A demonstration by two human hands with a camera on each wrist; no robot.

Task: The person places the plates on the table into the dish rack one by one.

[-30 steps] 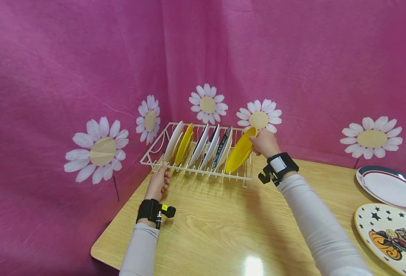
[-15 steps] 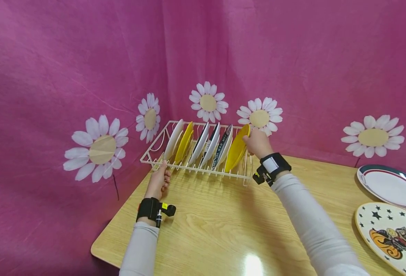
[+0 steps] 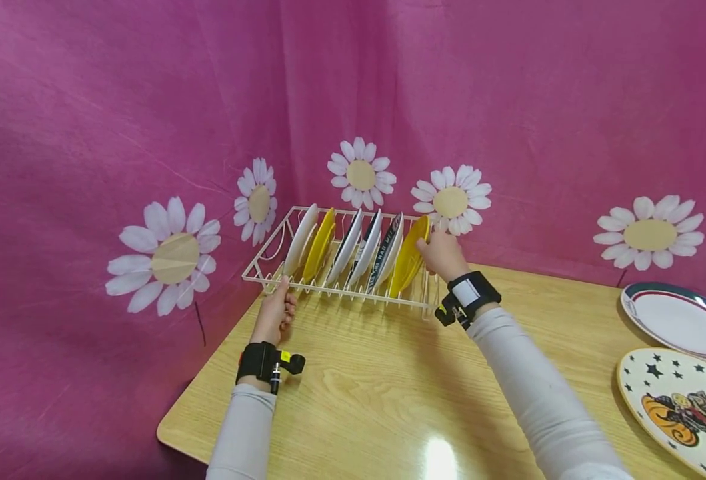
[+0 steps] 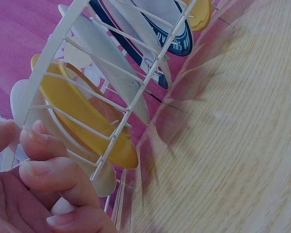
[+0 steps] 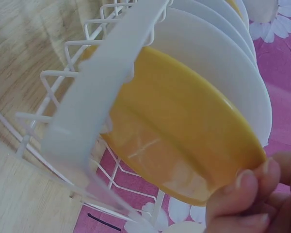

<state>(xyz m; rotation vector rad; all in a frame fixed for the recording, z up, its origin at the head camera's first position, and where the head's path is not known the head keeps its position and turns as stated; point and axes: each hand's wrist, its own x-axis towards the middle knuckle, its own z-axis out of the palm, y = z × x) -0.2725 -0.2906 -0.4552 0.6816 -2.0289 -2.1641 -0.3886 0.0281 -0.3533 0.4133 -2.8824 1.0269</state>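
Observation:
My right hand pinches the rim of a yellow plate that stands on edge in the right part of a white wire dish rack. In the right wrist view the thumb and fingertips are on the plate's upper edge, its lower part between the wires. My left hand holds the rack's front rail near its left corner, thumb and forefinger on the bar. More plates stand in the rack: a white plate at the left, another yellow plate beside it, then several white ones with dark patterns.
On the wooden table at the right lie a white plate with a dark green and red rim and a cream plate with stars and an owl picture. A pink cloth with daisies hangs close behind the rack.
My right hand has moved left and slightly down with the yellow plate, which now stands more upright in the rack, closer to its neighbour. My left hand stays on the rail.

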